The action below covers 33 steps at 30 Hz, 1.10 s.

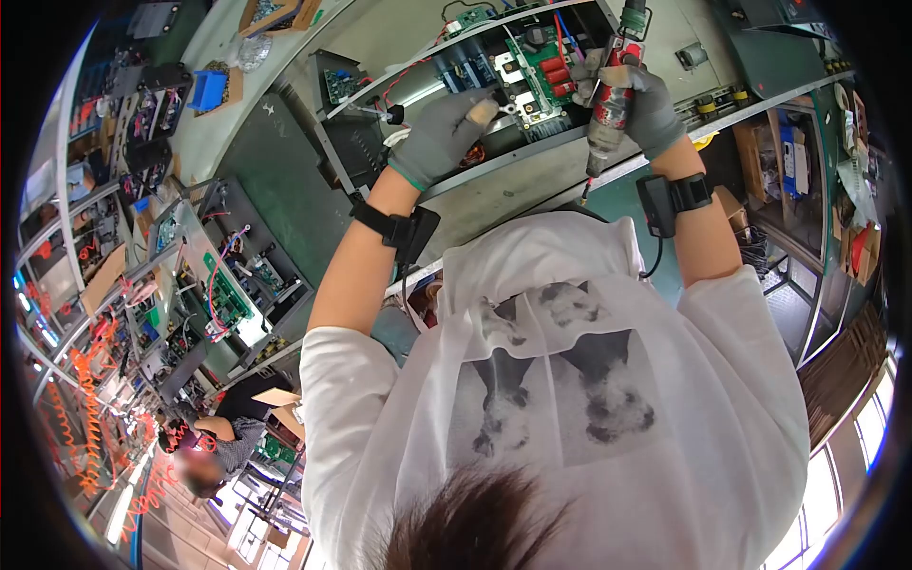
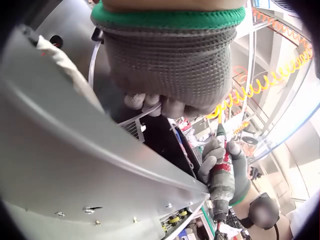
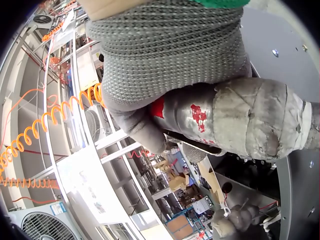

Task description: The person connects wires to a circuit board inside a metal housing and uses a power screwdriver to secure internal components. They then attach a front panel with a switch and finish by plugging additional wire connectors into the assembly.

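Note:
Curled in a grey glove, the left hand [image 1: 442, 138] pinches a small pale lug [image 1: 509, 109] over the open metal case [image 1: 532, 149]. The lug also shows at its fingertips in the right wrist view. Beside it in the case lies a green circuit board [image 1: 539, 71] with red parts. My right hand [image 1: 646, 104] grips a worn red and grey power screwdriver [image 1: 608, 128] at the case's right end, its bit pointing down toward my body. The right wrist view shows the tool [image 3: 240, 117] close up under the gloved right hand [image 3: 170, 55].
A black part [image 1: 692, 56] lies right of the case. A blue bin [image 1: 207, 90] stands at the upper left. Another opened unit with a green board [image 1: 228, 290] is at the left, and a person [image 1: 214, 451] is at the lower left. Orange coiled hoses [image 3: 55, 110] hang beyond.

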### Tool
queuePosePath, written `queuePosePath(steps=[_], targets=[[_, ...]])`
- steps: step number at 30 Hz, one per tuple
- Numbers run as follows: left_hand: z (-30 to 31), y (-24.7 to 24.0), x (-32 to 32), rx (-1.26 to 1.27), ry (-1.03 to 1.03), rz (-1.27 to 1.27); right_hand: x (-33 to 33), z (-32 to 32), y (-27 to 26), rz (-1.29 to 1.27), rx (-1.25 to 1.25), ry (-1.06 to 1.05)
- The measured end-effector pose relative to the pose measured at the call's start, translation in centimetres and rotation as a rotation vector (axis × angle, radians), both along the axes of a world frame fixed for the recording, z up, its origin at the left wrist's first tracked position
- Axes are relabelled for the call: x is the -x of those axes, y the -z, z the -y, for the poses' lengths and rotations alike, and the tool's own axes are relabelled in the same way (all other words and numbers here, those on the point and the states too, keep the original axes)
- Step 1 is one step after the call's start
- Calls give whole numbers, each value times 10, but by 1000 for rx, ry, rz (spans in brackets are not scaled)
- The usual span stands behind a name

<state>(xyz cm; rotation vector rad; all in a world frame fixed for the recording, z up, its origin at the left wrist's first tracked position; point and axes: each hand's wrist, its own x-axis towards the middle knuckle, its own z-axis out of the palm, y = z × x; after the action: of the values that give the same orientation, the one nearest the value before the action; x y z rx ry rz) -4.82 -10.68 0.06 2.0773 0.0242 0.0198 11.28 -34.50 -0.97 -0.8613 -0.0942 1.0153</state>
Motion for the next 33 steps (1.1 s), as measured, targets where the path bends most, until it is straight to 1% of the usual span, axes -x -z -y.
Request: queuePosePath(steps=[1,3,4,5,6,7,9,13,15,16,18,19,20,22,23,25,26,27,29,30,31,32,33], targets=[[1,-2,0,4,7,-1,0,0,0,-1,-7,-3],[1,-6,2,-337,100,51,2,-2,-3,-4,5,1],[0,-10,2,-335,103,49,3,-2,-5,3,-11,13],[-3,-14,3,-476,107,-33,5,-3,-7,10,-27,25],[-6,-17,4,-618,109,-115,6,-5,-10,20,65,50],[-10,-15,6,-621,111,-116,6,-4,-7,19,62,51],[-17,-12,10,-726,62,-232,4,-4,1,23,-46,0],[0,-18,8,-737,53,-187,4,-3,1,61,-18,-40],[1,-18,-2,-828,190,-178,4,-3,-7,37,15,3],[-5,-15,-6,-827,187,-175,3,-3,-7,40,15,2],[-20,-9,-8,-463,140,-18,3,-2,-5,47,7,0],[-17,-4,-5,-463,142,-21,4,-1,-4,44,7,1],[-14,5,-1,-186,35,26,4,-1,-4,42,-4,-5],[-12,13,-1,89,-67,75,2,-1,-5,44,-18,-7],[-14,17,0,51,-155,14,3,-1,-5,36,-38,-3],[-13,5,-7,-31,-340,-103,3,-1,-7,33,-65,-5],[-11,-3,-4,776,-621,-259,4,-1,-8,37,-51,2],[-9,-15,3,770,-627,-250,5,-2,-9,42,-39,7],[-6,-33,19,1235,-667,0,6,1,-9,43,-38,24],[-11,-31,36,1326,-600,40,5,1,-8,40,-31,24],[-7,-39,47,1319,-612,56,3,2,-4,35,-25,22],[0,-48,62,1286,-642,15,2,4,4,9,-38,26],[6,-55,75,1254,-671,-23,2,5,5,-59,-106,43]])
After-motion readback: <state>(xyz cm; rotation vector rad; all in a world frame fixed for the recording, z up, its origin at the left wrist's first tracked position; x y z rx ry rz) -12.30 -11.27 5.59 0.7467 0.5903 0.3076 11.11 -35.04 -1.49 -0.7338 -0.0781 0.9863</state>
